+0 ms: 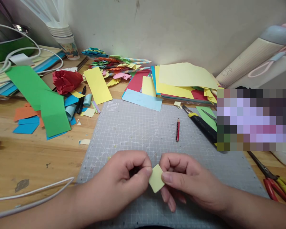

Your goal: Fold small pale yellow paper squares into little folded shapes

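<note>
A small pale yellow piece of paper (156,179) is held up between both hands, low in the middle of the view, one corner pointing down. My left hand (131,178) pinches its left edge between thumb and forefinger, the other fingers curled. On the opposite edge, the thumb and forefinger of my right hand (181,178) grip the paper, with the lower fingers hanging loosely beneath. Both hands are above the grey cutting mat (138,133). A short red and black pencil (178,129) lies on the mat beyond my right hand.
A utility knife (202,127) and scissors (274,181) lie at the right. Green strips (54,111), a crumpled red paper (67,81) and scraps lie at the left. Stacked coloured sheets (186,76) and paper cups (68,46) stand near the wall. A white cable (38,194) crosses the lower left.
</note>
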Motion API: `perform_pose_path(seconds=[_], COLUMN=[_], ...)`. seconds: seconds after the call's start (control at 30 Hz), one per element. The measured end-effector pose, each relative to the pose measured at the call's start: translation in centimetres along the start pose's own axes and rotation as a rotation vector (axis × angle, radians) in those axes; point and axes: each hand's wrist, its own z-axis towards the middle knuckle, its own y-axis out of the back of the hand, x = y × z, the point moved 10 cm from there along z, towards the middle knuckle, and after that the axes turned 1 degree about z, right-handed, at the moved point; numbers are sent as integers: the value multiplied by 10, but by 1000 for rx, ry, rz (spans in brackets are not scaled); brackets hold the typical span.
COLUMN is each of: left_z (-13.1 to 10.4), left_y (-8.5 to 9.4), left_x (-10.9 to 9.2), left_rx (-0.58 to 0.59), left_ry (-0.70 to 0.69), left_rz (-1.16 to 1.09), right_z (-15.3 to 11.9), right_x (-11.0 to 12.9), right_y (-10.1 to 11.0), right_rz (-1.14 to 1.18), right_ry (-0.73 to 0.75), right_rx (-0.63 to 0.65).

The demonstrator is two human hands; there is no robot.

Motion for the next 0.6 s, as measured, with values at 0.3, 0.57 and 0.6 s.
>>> perform_pose_path(seconds=[0.3,0.57,0.6], left_z=[2,4,5], left_y=[1,3,2], left_x=[4,4,4], left_rx=[-19,-38,-29], left_ry=[57,43,35], left_rz=[-19,-129,-149], right_z=[-5,2,2], right_x=[5,5,6], right_y=[-5,2,3], right_rz=[121,24,3], right_ry=[78,89,93], right_rx=[44,-17,-25])
